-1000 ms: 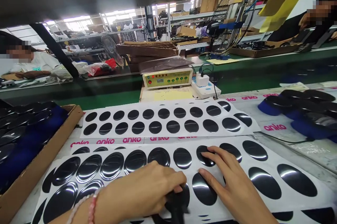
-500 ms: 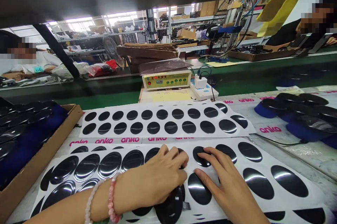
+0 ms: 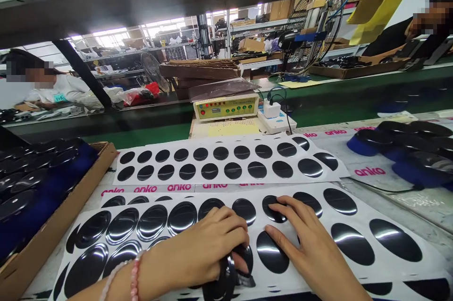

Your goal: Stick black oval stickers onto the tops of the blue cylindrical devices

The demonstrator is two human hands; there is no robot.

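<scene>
My left hand (image 3: 215, 244), with bead bracelets on its wrist, is curled around a glossy black round piece (image 3: 220, 278) with a raised rim, tilted on edge over a white sheet (image 3: 258, 272) of black ovals. A small dark tab (image 3: 245, 280) shows beside its thumb. My right hand (image 3: 304, 239) lies on the same sheet with fingers apart, holding nothing. Its fingertips touch one black oval (image 3: 274, 209), and its thumb is at the edge of another oval (image 3: 272, 253). Left of my hands, several glossy black round pieces (image 3: 122, 225) with rims sit in rows on the sheet.
A cardboard box (image 3: 81, 188) of blue-and-black round parts stands at left. More such parts (image 3: 417, 145) are grouped at right. Behind lie another sheet (image 3: 230, 178) of black ovals, a control box (image 3: 226, 106) and a power strip (image 3: 278, 122). Two people are across the bench.
My left hand has tipped the black round piece from lying face-up onto its edge and shifted, uncovering a black oval behind it. My right hand stays at the same ovals. The view has shifted slightly.
</scene>
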